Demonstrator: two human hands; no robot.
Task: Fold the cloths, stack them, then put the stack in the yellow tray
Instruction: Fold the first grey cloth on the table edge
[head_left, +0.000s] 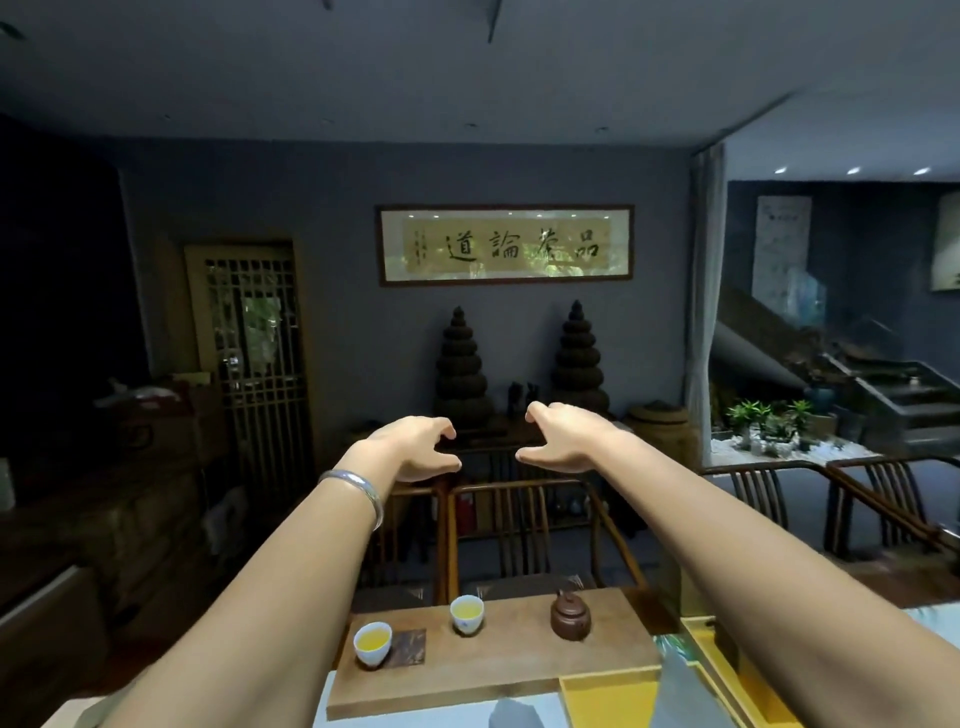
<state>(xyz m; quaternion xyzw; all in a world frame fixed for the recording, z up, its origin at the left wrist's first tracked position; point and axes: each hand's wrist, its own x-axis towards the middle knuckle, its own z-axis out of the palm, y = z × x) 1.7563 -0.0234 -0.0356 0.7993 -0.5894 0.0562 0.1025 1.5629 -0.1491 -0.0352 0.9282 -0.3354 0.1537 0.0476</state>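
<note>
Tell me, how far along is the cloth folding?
Nothing looks done: the visible part of the yellow tray holds no stack. In hand: nothing; the left hand and right hand are stretched out in the air, open and empty. Folding, stacking and traying all seem left; only a grey cloth edge shows.

A wooden counter (498, 670) carried two cups (372, 643), a teapot (570, 616), a coaster (408, 647); a yellow tray (608, 696) sat beside.

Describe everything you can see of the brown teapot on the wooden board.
The teapot is small, round and dark brown, apparently unglazed clay. Its lid is on, topped by a knob, and a short spout or handle juts out at its upper right. It stands upright near the right end of the board, apart from both cups, touched by neither hand.
</note>
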